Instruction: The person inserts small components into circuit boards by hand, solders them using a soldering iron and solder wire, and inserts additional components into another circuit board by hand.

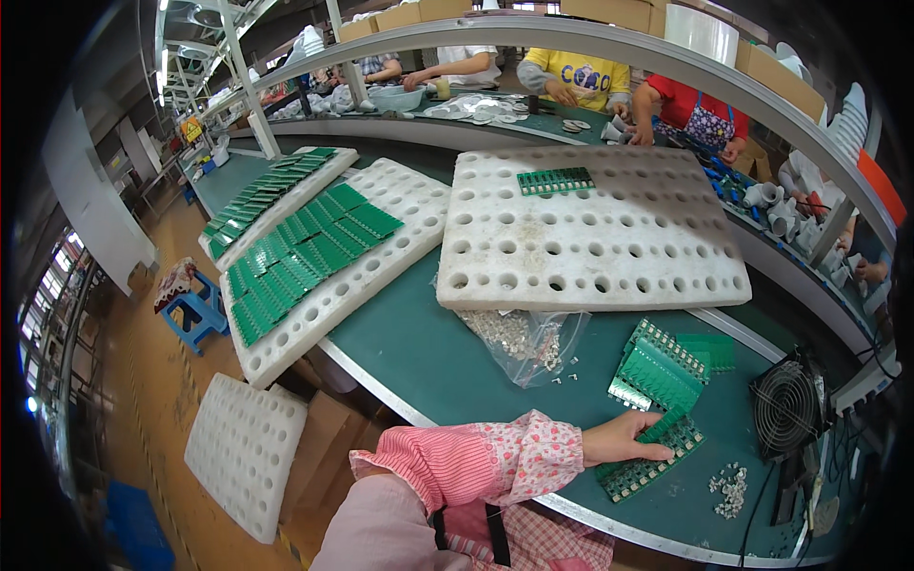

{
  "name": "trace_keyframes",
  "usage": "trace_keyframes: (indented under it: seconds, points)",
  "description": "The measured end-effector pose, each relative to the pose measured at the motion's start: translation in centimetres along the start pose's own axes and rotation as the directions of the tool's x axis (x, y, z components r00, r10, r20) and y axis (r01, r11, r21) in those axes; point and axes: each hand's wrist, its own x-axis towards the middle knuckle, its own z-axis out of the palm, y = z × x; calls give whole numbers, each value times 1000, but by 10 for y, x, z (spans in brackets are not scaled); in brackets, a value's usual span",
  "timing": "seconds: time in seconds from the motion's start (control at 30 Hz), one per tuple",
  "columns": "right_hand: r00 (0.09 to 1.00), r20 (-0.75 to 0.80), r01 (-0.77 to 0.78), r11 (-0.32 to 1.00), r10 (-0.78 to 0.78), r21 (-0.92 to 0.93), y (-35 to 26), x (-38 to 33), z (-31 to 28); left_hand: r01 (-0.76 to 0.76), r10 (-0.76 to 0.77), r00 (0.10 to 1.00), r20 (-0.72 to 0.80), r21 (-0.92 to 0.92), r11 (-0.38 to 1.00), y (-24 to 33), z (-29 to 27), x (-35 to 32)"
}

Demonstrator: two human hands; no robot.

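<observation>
From the lower edge, my left arm in a pink patterned sleeve reaches right across the bench. My left hand [624, 441] is closed on a green circuit board panel [678, 419], thumb on the near side and fingers partly hidden behind it. Under and beside that hand lies another green panel with a row of pale parts [657, 466]. Just beyond are several overlapping green panels [657, 366], some edged with small white components. To the right of the hand is a small heap of white components [729, 490]. My right hand does not show.
A large white foam board with holes [590, 238] carries one green panel [555, 181]. Further left, another foam board [324, 305] holds rows of panels. A plastic bag of small parts [533, 343] lies nearby. At right stands a black fan [786, 404]. Several people work across the bench.
</observation>
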Motion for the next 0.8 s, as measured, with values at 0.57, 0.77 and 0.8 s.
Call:
trace_keyframes:
  seconds: [0.57, 0.77, 0.8]
  points:
    - [942, -315, -331, 162, 116, -929, -119, 13, -68, 25, -15, 992, -125, 76, 997, 9, 2, 12]
    - [882, -203, -191, -72, 426, -979, -46, -43, -131, 47, -50, 979, -196, -22, 999, 3, 19, 15]
    - [871, -198, -182, -79, 449, -980, -37, -44, -132, 50, -68, 971, -230, -81, 995, 4, 19, 16]
